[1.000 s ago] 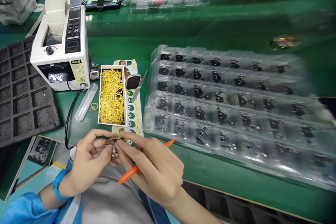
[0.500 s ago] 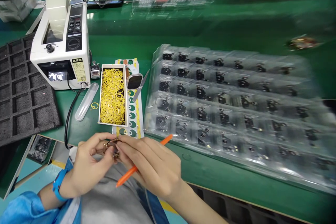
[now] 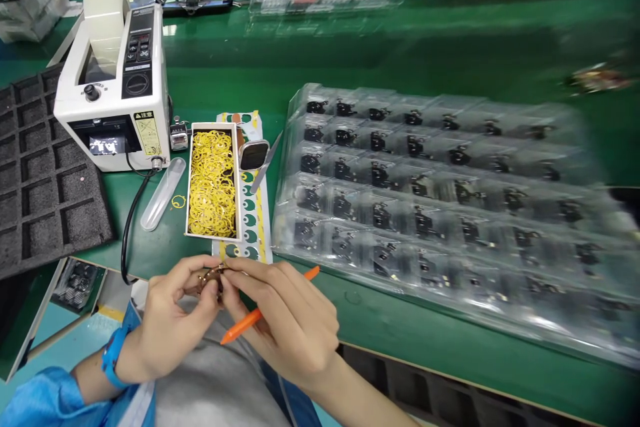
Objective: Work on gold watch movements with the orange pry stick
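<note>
While both hands work close together over the lap, the left hand [image 3: 170,327] has its thumb and fingers [image 3: 197,265] curled in, pinching a small gold-brown component [image 3: 213,277] just off the bench edge, exact kind hard to tell, partly hidden by the fingers. The right hand [image 3: 290,323] comes in from the other side, fingers fairly close together, with the fingertips [image 3: 234,265] at or touching the component; contact is hard to tell. An orange plastic pick [image 3: 257,315] lies across the right hand, gripped against the palm side, with both ends sticking out.

Blue wristband [image 3: 114,357] on the left wrist, blue sleeve [image 3: 40,403] on that arm. Nearest on the green bench mat [image 3: 400,47]: a sticker strip [image 3: 250,250] with yellow and green marks, under and beside an open white box [image 3: 213,183] packed with yellow rings. One loose yellow ring [image 3: 179,201] lies left of the box, next to a clear plastic tube [image 3: 160,195]. Metal tweezers [image 3: 265,163] and a dark-screened watch [image 3: 254,155] sit on the strip. Behind the box: a white electronic tape dispenser [image 3: 113,90] and a tally counter [image 3: 179,135]. Right side: a clear blister tray [image 3: 430,193] of black parts. Far left: black foam tray [image 3: 45,193].
</note>
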Action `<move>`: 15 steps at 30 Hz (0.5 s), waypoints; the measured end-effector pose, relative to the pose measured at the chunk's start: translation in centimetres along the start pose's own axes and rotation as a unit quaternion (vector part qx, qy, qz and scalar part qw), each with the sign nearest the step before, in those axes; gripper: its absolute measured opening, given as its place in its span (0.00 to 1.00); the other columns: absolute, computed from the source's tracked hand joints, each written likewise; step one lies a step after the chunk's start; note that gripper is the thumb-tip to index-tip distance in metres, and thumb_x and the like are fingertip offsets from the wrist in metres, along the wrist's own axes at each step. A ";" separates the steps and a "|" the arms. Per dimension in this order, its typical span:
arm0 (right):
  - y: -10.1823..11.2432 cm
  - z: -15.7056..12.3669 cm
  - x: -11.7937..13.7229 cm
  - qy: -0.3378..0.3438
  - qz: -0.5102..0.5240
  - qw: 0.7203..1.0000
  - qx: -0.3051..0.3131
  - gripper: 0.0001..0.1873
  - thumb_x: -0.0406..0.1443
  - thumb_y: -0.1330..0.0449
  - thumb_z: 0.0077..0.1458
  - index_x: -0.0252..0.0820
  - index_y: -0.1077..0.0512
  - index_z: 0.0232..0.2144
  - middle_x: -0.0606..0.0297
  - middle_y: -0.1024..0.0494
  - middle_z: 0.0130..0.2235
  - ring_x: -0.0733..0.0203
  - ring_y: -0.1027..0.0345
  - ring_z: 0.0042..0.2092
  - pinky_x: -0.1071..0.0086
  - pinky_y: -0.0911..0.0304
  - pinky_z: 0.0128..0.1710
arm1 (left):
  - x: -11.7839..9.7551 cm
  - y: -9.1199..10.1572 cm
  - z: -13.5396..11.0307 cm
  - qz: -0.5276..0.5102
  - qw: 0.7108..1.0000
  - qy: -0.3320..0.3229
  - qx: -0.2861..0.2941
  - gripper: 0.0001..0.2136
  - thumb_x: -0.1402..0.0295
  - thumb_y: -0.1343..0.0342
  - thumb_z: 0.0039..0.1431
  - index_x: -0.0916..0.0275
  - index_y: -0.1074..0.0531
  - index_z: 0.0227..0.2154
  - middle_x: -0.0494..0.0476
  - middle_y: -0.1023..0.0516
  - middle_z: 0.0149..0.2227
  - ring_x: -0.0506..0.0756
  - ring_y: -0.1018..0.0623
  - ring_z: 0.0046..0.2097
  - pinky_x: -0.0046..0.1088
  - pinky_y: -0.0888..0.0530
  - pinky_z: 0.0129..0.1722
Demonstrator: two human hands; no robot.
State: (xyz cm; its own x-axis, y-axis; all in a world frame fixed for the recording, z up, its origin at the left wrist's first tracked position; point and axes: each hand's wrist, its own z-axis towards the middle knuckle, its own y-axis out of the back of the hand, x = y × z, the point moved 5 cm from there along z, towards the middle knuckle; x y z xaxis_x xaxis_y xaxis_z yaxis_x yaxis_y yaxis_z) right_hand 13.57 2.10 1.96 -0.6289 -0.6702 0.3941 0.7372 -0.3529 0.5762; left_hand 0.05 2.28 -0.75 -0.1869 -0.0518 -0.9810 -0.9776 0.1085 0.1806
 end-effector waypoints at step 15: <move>-0.1 -0.5 0.0 0.028 -0.013 0.999 0.009 0.07 0.25 0.40 0.58 0.35 0.26 0.39 0.53 0.16 0.33 0.57 0.25 0.30 0.66 0.31 0.27 | 0.1 -0.2 -0.1 0.003 1.000 0.011 0.005 0.10 0.75 0.45 0.62 0.62 0.23 0.44 0.54 0.13 0.39 0.52 0.14 0.37 0.21 0.19 0.39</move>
State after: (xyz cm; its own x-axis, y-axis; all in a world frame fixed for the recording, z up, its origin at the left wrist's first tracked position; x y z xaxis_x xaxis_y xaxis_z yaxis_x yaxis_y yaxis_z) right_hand 13.61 1.78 1.57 -0.6327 -0.6968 0.3378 0.7154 -0.3589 0.5995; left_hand 0.20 2.19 -0.91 -0.1948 -0.0725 -0.9782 -0.9755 0.1187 0.1855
